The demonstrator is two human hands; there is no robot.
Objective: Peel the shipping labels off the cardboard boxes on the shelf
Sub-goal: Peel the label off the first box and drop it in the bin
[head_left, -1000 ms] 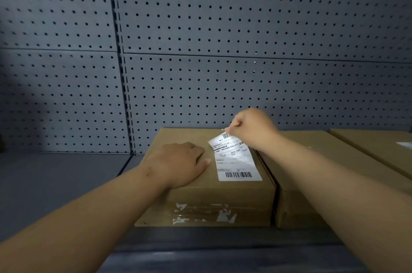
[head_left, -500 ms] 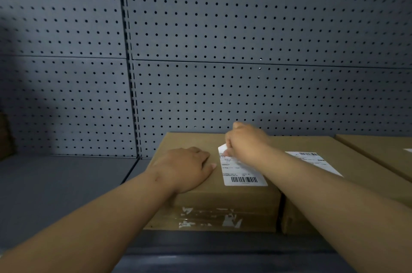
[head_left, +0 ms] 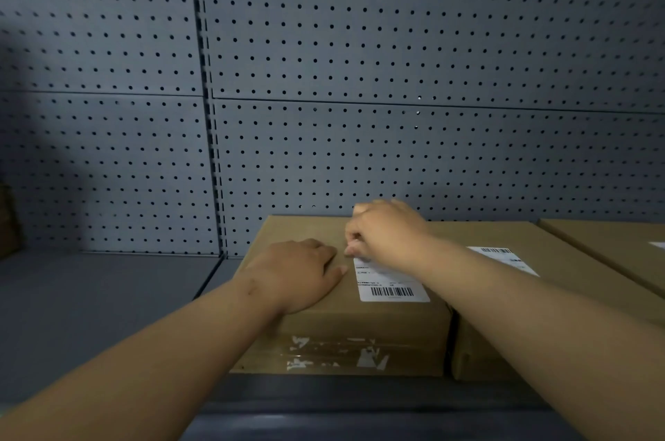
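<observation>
Head view: the 11 o'clock corner of the label (head_left: 392, 282) is pinched by the right hand (head_left: 388, 233), and the box (head_left: 360, 329) is pinned under the flat left hand (head_left: 298, 275). A slow peel toward 5 o'clock is probably needed next.

head view looks forward, close over shelf (head_left: 90, 314).

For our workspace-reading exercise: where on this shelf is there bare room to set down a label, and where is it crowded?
Free: the grey shelf left of the left box, in front of the pegboard wall. Crowded: rightward, where the middle box and right box sit close alongside; left hand and right hand occupy the left box's top.
</observation>
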